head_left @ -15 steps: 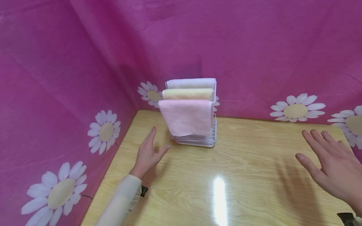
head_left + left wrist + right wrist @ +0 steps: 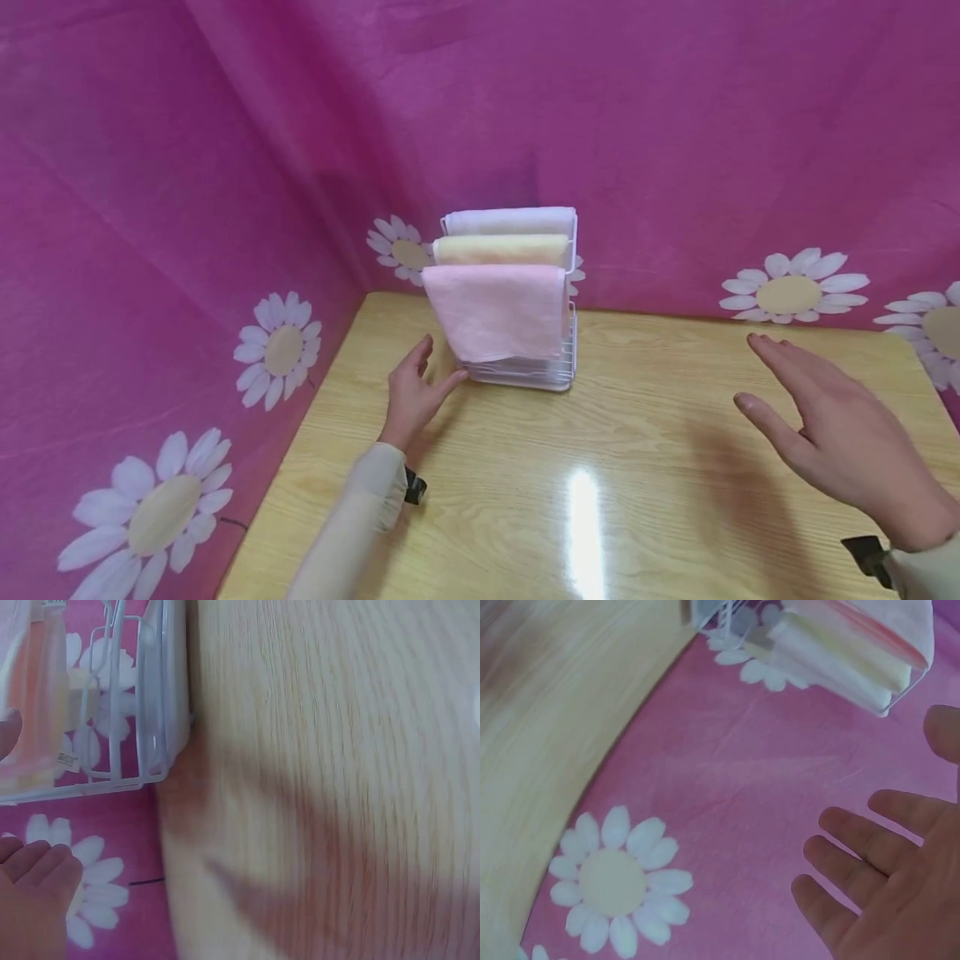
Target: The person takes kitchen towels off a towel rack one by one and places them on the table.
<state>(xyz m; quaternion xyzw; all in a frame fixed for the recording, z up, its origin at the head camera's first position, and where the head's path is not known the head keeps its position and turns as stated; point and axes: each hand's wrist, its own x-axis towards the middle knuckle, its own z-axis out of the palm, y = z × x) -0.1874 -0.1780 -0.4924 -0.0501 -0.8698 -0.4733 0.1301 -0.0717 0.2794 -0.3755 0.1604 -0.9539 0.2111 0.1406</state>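
Observation:
A white wire rack [image 2: 525, 375] stands on the wooden table, with three folded cloths draped over its bars. The pink cloth [image 2: 498, 312] hangs in front, the yellow cloth [image 2: 501, 248] behind it, and the white cloth [image 2: 510, 221] at the back. My left hand [image 2: 414, 396] is beside the rack's lower left corner, thumb spread from the fingers and holding nothing; whether the thumb touches the rack I cannot tell. Over the table's right side hovers my right hand [image 2: 843, 429], fingers straight and empty, well apart from the rack. The right wrist view shows its spread fingers [image 2: 859, 855].
The wooden table [image 2: 637, 425] meets a magenta cloth backdrop [image 2: 660, 150] with white daisies behind and on the left. Glare from a light falls on the tabletop in front of the rack. Each wrist wears a dark strap.
My left hand has moved right, closer to the rack's lower left corner. The right hand has shifted left, inward over the table. The rack and cloths have stayed in place.

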